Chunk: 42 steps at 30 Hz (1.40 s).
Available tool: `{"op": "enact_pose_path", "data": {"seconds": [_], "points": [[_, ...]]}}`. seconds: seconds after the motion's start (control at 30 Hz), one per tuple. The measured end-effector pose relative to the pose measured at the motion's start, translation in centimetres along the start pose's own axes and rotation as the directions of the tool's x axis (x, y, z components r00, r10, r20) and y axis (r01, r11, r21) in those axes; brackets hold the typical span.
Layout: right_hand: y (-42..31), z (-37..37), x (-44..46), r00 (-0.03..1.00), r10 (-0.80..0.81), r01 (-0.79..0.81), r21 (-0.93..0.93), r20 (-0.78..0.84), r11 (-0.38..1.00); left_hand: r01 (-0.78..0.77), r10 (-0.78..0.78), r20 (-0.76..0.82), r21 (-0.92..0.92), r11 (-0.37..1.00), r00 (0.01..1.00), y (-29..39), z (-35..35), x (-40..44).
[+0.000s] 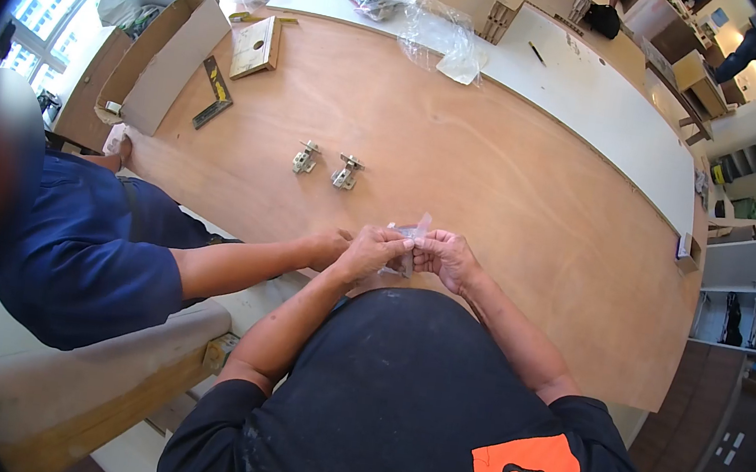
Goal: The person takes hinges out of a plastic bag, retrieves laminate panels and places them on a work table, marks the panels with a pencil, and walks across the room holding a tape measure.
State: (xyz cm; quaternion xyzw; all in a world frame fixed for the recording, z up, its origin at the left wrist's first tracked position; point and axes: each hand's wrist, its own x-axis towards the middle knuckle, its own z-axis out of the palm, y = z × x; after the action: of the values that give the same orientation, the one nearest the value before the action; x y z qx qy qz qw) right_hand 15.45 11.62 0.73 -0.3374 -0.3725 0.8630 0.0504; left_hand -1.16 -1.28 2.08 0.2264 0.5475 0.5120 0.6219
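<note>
Head view: wide wood board (534, 199) below, tan and flat, with soft wavy lines; work over it to catch any falling bits. Along its far side, long white panel (593, 102), smooth and pale. Near the board's close edge, left hand (376, 253) and right hand (447, 259), both with fingertips pinched on small clear plastic (421, 227) between them. Hold firm with both thumbs, tug softly, bit by bit, and mind the other person's hand (327, 249) just beside the left wrist. Thin, bendy, see-through stuff, with one strip poking up; cannot tell about anything inside. Farther off, two little metal hinges (346, 173), shiny, bumpy, full of corners.
</note>
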Motion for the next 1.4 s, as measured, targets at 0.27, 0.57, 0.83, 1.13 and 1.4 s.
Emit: {"op": "enact_pose_path", "data": {"seconds": [0.27,0.57,0.83,1.13,1.4], "points": [[0.3,-0.6,-0.3,1.0,0.002,-0.002,0.025,0.009,1.0,0.093,-0.086,0.046,-0.184,0.979,0.995,-0.9,0.1,0.7],[0.0,-0.5,-0.3,1.0,0.011,-0.011,0.014,-0.007,1.0,0.131,-0.111,0.085,-0.278,0.952,0.99,-1.6,-0.2,1.4],[0.0,-0.4,-0.2,1.0,0.011,-0.011,0.021,0.014,1.0,0.09,-0.077,0.055,-0.287,0.954,0.995,-1.6,-0.4,1.5],[0.1,-0.3,-0.4,1.0,0.005,-0.004,0.032,-0.022,0.999,0.12,-0.103,0.08,-0.258,0.959,0.991,-2.3,-0.3,2.0],[0.7,-0.1,-0.7,0.996,0.007,-0.007,-0.005,-0.085,1.0,0.128,-0.119,0.062,-0.17,0.977,0.991,-1.9,0.2,1.6]]}}
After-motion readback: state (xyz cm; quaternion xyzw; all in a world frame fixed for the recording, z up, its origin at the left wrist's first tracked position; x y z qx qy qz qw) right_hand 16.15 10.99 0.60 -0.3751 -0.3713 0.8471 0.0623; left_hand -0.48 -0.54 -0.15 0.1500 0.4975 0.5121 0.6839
